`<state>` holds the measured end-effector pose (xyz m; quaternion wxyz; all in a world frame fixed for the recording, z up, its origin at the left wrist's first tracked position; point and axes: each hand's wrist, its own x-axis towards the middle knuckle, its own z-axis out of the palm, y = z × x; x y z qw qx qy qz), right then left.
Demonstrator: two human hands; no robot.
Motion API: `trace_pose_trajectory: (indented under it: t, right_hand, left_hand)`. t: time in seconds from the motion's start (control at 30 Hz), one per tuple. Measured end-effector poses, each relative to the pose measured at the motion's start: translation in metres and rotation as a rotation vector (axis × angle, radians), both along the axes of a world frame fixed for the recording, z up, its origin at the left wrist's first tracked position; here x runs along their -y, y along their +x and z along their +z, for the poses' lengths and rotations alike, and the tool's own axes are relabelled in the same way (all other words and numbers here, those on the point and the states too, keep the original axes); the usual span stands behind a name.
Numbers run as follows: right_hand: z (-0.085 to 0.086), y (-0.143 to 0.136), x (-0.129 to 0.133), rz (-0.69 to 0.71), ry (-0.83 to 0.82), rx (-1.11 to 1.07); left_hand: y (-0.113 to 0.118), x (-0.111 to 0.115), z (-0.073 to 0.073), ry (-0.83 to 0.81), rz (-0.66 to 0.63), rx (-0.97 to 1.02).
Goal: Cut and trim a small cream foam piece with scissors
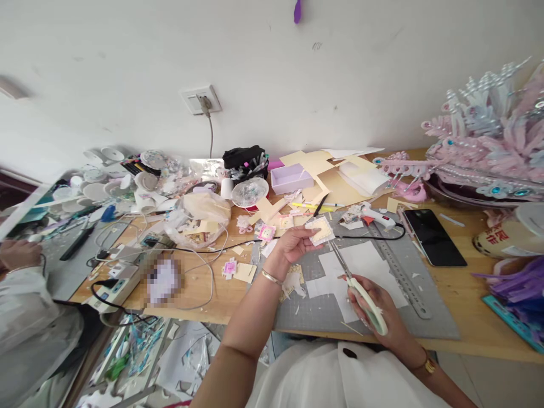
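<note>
Holding pens (255, 165), a black pouch (238, 154) is set near the wall (272, 85). A card (322, 230) is pinched by the left hand (293, 243); scissors (361, 290) are gripped by the right hand (385, 311).

Drink cup (512, 233) near table's right end is bearing large red characters on its side, tilted and too unclear to read surely; finer print beside them is blurring. Metal ruler (403, 277) on grey cutting mat (433, 306) is showing fine scale marks, any numbers too small to read. Wall (263, 73) is carrying small dark scribble (317, 46), forming no readable word.
</note>
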<state>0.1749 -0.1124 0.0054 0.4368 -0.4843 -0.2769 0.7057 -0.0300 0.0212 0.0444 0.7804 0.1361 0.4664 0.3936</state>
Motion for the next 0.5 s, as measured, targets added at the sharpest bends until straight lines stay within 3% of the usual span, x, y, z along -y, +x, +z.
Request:
trace_pose_trajectory:
  t: [0.23, 0.5]
  right_hand:
    - [0.0032, -0.0053, -0.0028, -0.093, -0.077, -0.003]
    - [0.0092, -0.0063, -0.0044, -0.084, -0.090, 0.015]
  left_hand:
    - [0.0049, 0.0027, -0.0021, 0.031, -0.031, -0.026]
    - [0.0056, 0.0037, -0.0009, 0.039, -0.048, -0.024]
